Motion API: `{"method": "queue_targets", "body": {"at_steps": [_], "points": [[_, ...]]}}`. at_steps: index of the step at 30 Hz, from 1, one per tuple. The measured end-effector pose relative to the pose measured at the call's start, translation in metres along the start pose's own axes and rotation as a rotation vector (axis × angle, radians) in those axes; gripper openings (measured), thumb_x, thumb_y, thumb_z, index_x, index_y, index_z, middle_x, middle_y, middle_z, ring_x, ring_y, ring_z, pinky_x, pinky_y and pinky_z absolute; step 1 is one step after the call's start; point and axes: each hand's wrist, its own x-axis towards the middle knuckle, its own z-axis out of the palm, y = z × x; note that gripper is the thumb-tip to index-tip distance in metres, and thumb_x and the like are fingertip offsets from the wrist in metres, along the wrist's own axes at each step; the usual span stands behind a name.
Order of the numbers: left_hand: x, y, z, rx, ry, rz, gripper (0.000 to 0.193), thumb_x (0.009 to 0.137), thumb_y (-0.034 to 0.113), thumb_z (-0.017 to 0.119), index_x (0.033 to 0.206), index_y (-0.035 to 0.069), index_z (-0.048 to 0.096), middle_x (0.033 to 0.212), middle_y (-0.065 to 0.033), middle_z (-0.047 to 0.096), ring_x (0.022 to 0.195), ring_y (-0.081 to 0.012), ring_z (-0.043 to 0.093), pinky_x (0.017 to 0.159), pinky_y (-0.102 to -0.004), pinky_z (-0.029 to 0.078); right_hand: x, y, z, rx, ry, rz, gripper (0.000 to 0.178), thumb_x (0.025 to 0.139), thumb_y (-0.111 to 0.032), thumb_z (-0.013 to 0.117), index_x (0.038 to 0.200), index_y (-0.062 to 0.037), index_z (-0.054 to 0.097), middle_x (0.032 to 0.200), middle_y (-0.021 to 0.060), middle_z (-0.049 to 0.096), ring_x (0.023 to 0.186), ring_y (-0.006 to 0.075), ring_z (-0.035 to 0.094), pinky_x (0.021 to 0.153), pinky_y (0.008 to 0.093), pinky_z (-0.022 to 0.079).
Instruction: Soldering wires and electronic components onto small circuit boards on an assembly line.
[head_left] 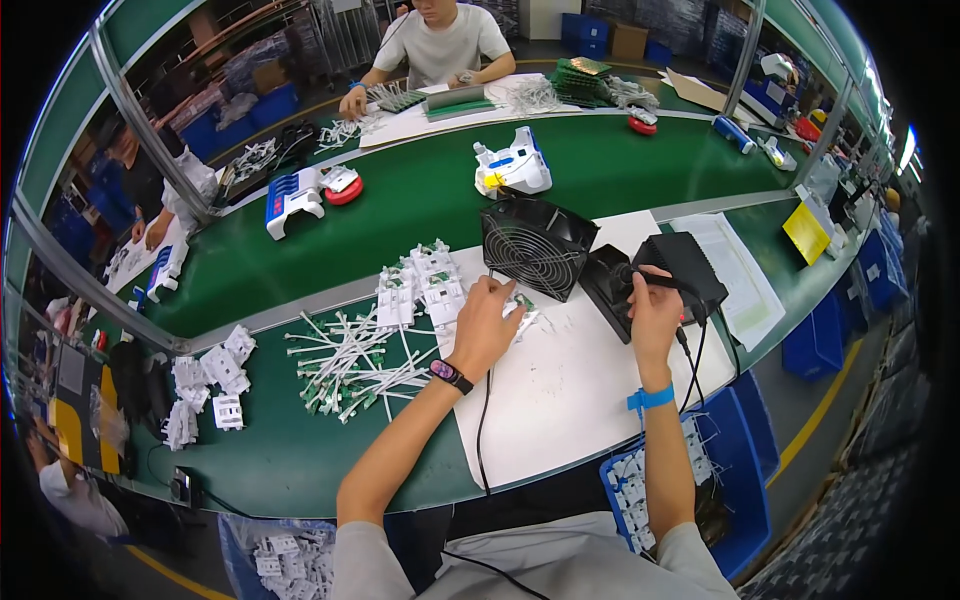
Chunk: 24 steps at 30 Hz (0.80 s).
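Observation:
My left hand (487, 325) rests on a white sheet (560, 385), its fingers closed on a small white plastic housing with a bit of green board (524, 303). Most of that part is hidden under the fingers. My right hand (655, 312) grips the black handle of a soldering iron (652, 281). The iron's front end is at a black stand (603, 290), beside a black box-shaped soldering station (690, 262). A black fan with a wire grille (537, 250) stands just beyond my left hand. Several white housings (420, 284) are clustered left of that hand.
White cables with small green boards (350, 365) lie piled at left, with more housings (225, 370) farther left. White-and-blue device shells (512, 165) sit on the green belt (400, 195). A blue bin (745, 490) is below right. A person (440, 50) works across the belt.

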Motion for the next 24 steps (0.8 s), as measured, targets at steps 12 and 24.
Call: {"method": "queue_targets", "body": {"at_steps": [12, 24], "points": [[0.008, -0.014, 0.012, -0.025, 0.073, 0.051, 0.041, 0.089, 0.021, 0.074, 0.122, -0.003, 0.069, 0.110, -0.0179, 0.064, 0.106, -0.0353, 0.055, 0.094, -0.0426, 0.048, 0.004, 0.036, 0.003, -0.178, 0.154, -0.355, 0.017, 0.108, -0.012, 0.053, 0.114, 0.0027, 0.058, 0.090, 0.0150, 0.066, 0.080, 0.0183, 0.065, 0.072, 0.0311, 0.050], [0.007, -0.014, 0.017, -0.032, 0.087, 0.023, 0.036, 0.091, 0.024, 0.072, 0.119, 0.001, 0.067, 0.112, -0.0157, 0.065, 0.108, -0.0345, 0.056, 0.094, -0.0424, 0.047, 0.016, 0.052, 0.027, 0.004, 0.166, -0.275, 0.017, 0.100, -0.011, 0.069, 0.106, -0.0008, 0.058, 0.078, 0.0027, 0.059, 0.068, 0.0064, 0.052, 0.059, 0.0231, 0.041]]}}
